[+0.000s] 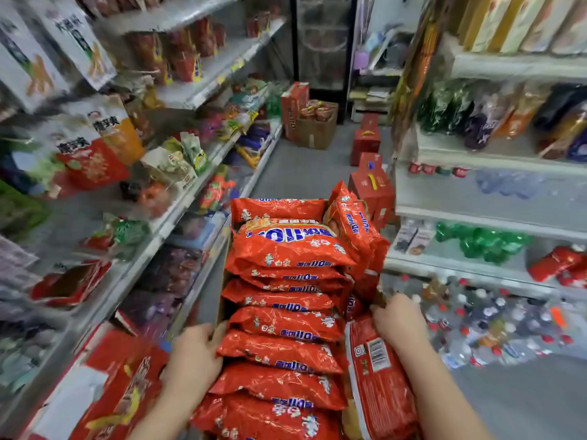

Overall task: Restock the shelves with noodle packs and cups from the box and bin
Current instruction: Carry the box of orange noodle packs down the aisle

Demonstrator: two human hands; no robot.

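Aisle between two shelf runs; landmark is the cardboard box (pixel 226 268), held out ahead of the person at mid-frame, long axis running straight away down the aisle. Left of the box: tiered white shelves (pixel 190 198) with mixed snack bags, much of it blurred. Right of the box: second shelving unit (pixel 476 217) with green bottles (pixel 482 242), bagged goods higher up and capped drink bottles (pixel 495 315) at the lowest level. Beyond the box, on the grey floor: red gift cartons (pixel 370 182) and, further off, an open brown carton (pixel 317 128) with red packs in it. Inside the box: red noodle packs (pixel 286 300) stacked overlapping in a row front to back, each pack's long axis lying across the box, print upside down from this view. Along the box's right side more packs stand on edge, one (pixel 352 227) at the far corner tilted, one (pixel 378 373) near, label side up. Left hand (pixel 193 354) at the box's near left side, fingers curled round the wall edge, gripping it, forearm coming up from below. Right hand (pixel 400 319) on the box's near right side, fingers curled over the rim beside the edge-standing pack; grasping the box.
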